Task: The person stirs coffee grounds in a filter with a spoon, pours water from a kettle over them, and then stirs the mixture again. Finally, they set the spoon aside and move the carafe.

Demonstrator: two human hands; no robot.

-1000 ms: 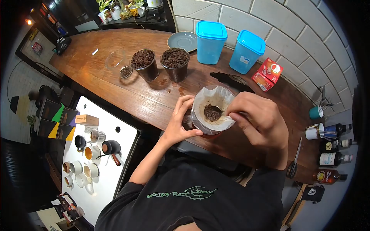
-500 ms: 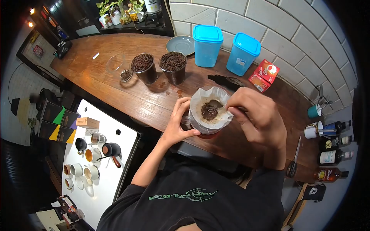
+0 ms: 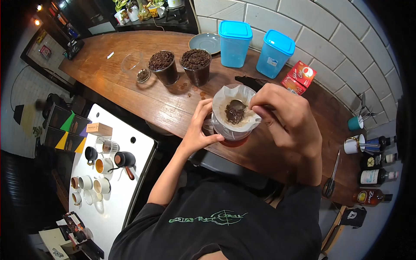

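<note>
A white paper filter (image 3: 222,104) lines a clear coffee dripper (image 3: 225,135), with wet dark grounds (image 3: 234,115) at its bottom. Below the dripper, part of a glass vessel with reddish-brown liquid (image 3: 237,142) shows. My left hand (image 3: 198,129) is curled around the dripper's left side, thumb near its lower front; the exact grip is partly hidden. Pinched in the fingers of my right hand (image 3: 288,119) is a spoon (image 3: 238,105), whose bowl dips into the grounds. Most of the spoon's handle is covered by those fingers, which are close to the filter's right edge.
Two cups of dark grounds (image 3: 162,63) (image 3: 196,60) stand behind, beside a small glass dish (image 3: 143,76). Farther back are a grey plate (image 3: 205,43), two blue containers (image 3: 235,45) (image 3: 274,54) and a red box (image 3: 299,77). Scissors (image 3: 330,184) and several bottles (image 3: 377,176) are at right.
The spoon's bowl has shifted slightly left and back within the grounds, with my right hand moving a little along. My left hand stays on the dripper. The whole view has tilted slightly.
</note>
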